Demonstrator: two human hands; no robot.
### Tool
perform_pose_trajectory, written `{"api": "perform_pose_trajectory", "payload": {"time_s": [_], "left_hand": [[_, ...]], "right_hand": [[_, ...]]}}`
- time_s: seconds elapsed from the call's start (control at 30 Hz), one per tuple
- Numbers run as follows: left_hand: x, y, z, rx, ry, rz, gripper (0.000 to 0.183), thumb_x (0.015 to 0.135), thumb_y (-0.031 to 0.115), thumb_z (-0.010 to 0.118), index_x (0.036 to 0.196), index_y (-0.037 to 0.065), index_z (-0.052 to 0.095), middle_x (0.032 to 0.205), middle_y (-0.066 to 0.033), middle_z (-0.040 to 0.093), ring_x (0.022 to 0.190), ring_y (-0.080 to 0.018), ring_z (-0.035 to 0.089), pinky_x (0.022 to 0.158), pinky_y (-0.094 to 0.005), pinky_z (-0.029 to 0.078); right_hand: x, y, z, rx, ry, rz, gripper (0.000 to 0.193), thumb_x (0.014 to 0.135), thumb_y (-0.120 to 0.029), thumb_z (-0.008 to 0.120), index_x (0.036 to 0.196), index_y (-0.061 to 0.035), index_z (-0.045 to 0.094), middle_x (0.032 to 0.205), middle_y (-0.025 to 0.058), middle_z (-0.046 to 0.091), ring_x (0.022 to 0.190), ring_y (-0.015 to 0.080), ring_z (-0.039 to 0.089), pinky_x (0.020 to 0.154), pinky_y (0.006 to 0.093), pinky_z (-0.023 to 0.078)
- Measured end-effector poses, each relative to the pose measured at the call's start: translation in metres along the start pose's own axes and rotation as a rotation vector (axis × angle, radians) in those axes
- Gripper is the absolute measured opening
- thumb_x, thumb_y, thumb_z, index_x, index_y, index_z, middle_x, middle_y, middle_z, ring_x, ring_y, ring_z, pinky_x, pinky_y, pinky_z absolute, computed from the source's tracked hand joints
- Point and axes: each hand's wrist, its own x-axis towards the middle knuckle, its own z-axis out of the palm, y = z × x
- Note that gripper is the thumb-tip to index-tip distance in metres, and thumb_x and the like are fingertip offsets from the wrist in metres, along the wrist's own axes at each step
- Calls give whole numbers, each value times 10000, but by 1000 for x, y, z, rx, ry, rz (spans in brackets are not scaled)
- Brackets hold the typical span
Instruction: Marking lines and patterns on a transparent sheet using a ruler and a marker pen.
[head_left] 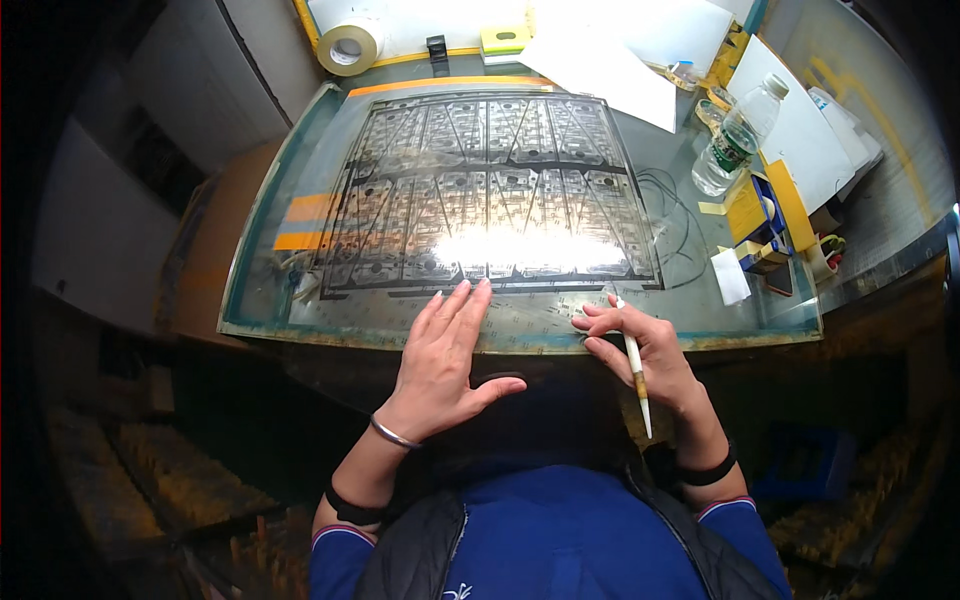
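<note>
Film (pixel 445 215) lay flat; I rested the outspread left hand (pixel 437 352) at its near edge, likely steadying it; the right hand (pixel 662 352) gripped a pen (pixel 633 352), tip clear.

Patterned sheet (pixel 480 190): black and grey, fine circuit-like linework in repeating panels, crossed by dark diagonals, with a black border and white glare across its lower part. Pen-like tool (pixel 634 362): white, brownish band near the tapered white end. Table (pixel 262 236): teal-green edge. Strips (pixel 304 241): orange. Tape roll (pixel 371 50): cream. Block (pixel 506 46): yellow-green over white. Bottle (pixel 735 143): clear, green label. Loose paper (pixel 612 76): plain white. Shirt (pixel 560 530): blue, red-and-white sleeve trim. Vest (pixel 405 555): black. Bracelet (pixel 394 434): silver. Wristbands (pixel 352 511): black.
</note>
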Motion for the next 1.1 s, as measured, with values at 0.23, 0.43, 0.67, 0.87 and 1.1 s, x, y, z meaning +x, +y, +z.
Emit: {"api": "perform_pose_trajectory", "payload": {"time_s": [0.23, 0.43, 0.67, 0.87, 1.1], "left_hand": [[4, 5, 1, -7, -49, 74, 774, 793, 458, 765, 1404, 61, 503, 1470, -117, 493, 1380, -308, 436, 1153, -473, 299], [-5, 19, 14, -58, -8, 126, 662, 783, 310, 792, 1346, 49, 562, 1409, -125, 522, 1323, -308, 474, 1120, -462, 368], [-3, 26, 24, -70, 26, 135, 674, 769, 292, 803, 1349, 50, 558, 1304, -133, 510, 1245, -316, 493, 1108, -470, 387], [-5, 22, 20, -105, 30, 145, 693, 761, 321, 811, 1325, 11, 553, 1320, -156, 522, 1242, -332, 508, 1107, -482, 395], [-11, 10, 13, -78, 104, 54, 743, 715, 417, 838, 1268, -3, 576, 1316, -164, 553, 1255, -338, 519, 1119, -487, 381]], "right_hand": [[1, -3, -4, 11, -9, 25, 135, 917, -107, 691, 1024, -27, 671, 1048, 136, 737, 1087, 257, 669, 979, 377, 472], [7, -33, -6, 156, 90, 112, 463, 1080, -397, 389, 1200, -34, 651, 967, 92, 678, 765, 133, 546, 733, 270, 458], [33, -27, 23, 469, -4, 380, 316, 1022, -254, 556, 1157, 10, 666, 908, 92, 682, 785, 94, 614, 693, 238, 490], [44, -2, 36, 178, 20, 294, 176, 900, -128, 670, 992, 20, 686, 767, 41, 678, 664, 71, 614, 598, 231, 494], [44, -9, 36, 151, 51, 243, 142, 846, -128, 689, 884, 8, 703, 702, 57, 681, 625, 83, 605, 574, 264, 483]]}}
